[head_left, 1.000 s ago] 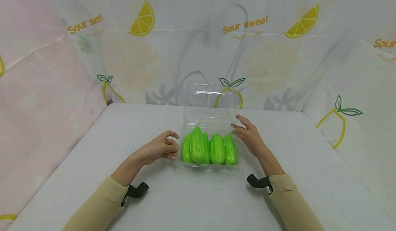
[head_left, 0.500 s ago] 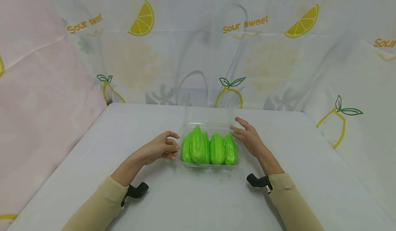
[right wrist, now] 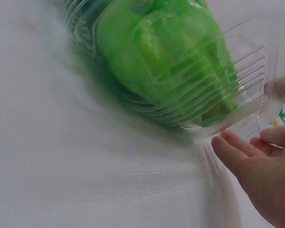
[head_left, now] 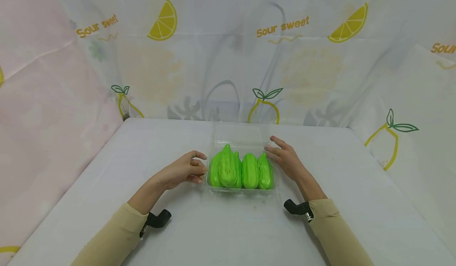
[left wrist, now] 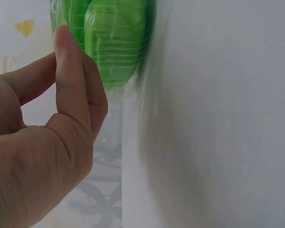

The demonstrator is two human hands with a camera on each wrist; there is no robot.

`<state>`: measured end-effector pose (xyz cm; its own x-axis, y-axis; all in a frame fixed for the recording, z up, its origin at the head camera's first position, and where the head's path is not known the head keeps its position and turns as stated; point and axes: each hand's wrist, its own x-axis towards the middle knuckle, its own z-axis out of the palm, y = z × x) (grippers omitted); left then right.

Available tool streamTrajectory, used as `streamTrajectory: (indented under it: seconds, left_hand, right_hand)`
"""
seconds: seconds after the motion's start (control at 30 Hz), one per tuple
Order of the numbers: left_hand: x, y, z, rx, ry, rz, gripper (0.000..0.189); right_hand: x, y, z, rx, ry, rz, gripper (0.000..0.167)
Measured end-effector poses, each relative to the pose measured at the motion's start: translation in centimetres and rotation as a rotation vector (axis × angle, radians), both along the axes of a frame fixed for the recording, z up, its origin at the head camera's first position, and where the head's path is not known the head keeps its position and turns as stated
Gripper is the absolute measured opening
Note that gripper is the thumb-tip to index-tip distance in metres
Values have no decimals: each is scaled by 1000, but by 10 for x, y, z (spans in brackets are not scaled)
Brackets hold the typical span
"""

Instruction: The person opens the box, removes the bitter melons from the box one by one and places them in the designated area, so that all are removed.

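A: Where do we have the box (head_left: 242, 190)?
B: Mid-table (head_left: 228, 230), lid (head_left: 242, 132) raised at 12 o'clock, green fruit (head_left: 250, 171) inside.
A: Our grip?
B: Released, we'd say: left hand (head_left: 183, 170) at 9 o'clock, right hand (head_left: 288, 159) nearly at 3, fingers loose beside the walls. Whether they touch, we can't tell.
A: How will it handle?
B: Light, slick, springy and easily crumpled, we judge; we'd support both side walls low.
A: Any writing?
B: On the backdrop (head_left: 199, 68), we read "Sour sweet" at 10 and 1 o'clock, and a cut-off "Sour" at 2.
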<state>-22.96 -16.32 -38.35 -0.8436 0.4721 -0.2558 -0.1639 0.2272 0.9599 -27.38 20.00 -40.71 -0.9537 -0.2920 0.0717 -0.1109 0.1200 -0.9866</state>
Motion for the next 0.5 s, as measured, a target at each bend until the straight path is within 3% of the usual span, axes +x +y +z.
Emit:
streamTrajectory:
  seconds: [0.13, 0.37, 0.5]
  left_hand:
    - [0, 0, 0, 0, -1, -1, 55]
    - [0, 0, 0, -13, 1, -14, 50]
    - [0, 0, 0, -8, -6, -17, 46]
  right_hand:
    - [0, 1, -2, 65, 49, 5, 39]
    - [-3, 1, -5, 0, -74, -8, 49]
    - [-4, -2, -3, -7, -99, -12, 51]
